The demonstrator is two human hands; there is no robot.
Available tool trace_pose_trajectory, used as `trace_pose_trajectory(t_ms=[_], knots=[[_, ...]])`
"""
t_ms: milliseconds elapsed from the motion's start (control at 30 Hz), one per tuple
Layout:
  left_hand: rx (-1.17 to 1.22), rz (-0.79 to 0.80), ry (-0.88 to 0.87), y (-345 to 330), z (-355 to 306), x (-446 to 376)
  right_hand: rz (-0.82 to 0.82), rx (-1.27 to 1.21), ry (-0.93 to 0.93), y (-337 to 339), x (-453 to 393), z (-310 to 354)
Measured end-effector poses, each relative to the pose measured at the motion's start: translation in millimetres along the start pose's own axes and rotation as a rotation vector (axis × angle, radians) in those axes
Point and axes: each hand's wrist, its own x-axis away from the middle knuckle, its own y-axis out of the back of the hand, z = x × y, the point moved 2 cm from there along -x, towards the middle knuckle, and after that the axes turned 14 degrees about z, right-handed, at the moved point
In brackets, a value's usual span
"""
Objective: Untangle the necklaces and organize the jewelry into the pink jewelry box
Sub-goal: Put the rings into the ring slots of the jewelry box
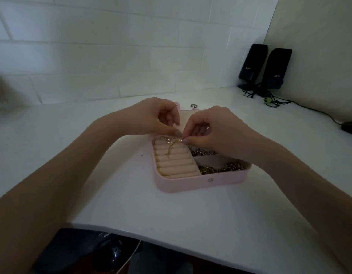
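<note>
1. The white table [72,135] is lying under everything, and the person's two bare forearms are reaching over it from the 7 o'clock and 4 o'clock sides toward the centre.
2. The left hand [151,117] is hovering over the far left corner of the pink jewelry box [191,183], with its thumb and forefinger pressed together in a pinch at a thin gold necklace [171,143]; the other fingers are curling loosely.
3. The gold necklace, with small pale beads, is hanging between the two hands and is drooping onto the ring rolls [175,165], which are filling the left half of the open box.
4. The box is sitting near the middle of the table, with its snap button [210,180] facing 6 o'clock.
5. The right hand [214,129] is just beside the left hand, at its 3 o'clock, and is pinching the same necklace at its fingertips.
6. Beaded chains [220,169] are lying in the right compartments of the box, some partly hidden under the right hand.
7. A small silver ring [193,106] is lying on the table behind the box, at 12 o'clock.
8. Two black speakers [266,68] are standing in the corner at 2 o'clock, with their cables [280,101] trailing on the table.
</note>
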Motion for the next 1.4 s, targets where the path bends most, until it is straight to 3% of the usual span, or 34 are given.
trace_pose_trajectory(t_ms=[133,233,500,567,800,933,1133,1400], knots=[[0.004,0.037,0.008,1.0,1.3,0.2,-0.027,-0.034,0.005,-1.9,0.0,0.0],[-0.007,0.038,0.008,1.2,-0.4,1.3,-0.032,-0.194,0.036,-1.8,2.0,2.5],[-0.018,0.062,0.03,1.6,-1.5,2.7,0.251,-0.377,0.037,10.3,12.0,9.4],[-0.014,0.08,0.026,2.4,-1.6,3.5,0.175,-0.459,-0.003,20.6,13.7,1.0],[0.16,0.078,0.026,3.6,1.6,2.7,-0.421,-0.471,-0.26,48.5,13.6,-67.6],[0.164,0.077,0.026,3.9,4.7,1.0,-0.657,-0.242,-0.416,46.0,19.1,-112.9],[0.144,0.059,0.052,1.9,5.2,0.1,-0.348,0.067,-0.528,13.8,4.6,-159.5],[0.089,0.042,0.053,0.4,3.1,-0.6,-0.467,0.082,-0.464,19.9,9.0,-157.4]])
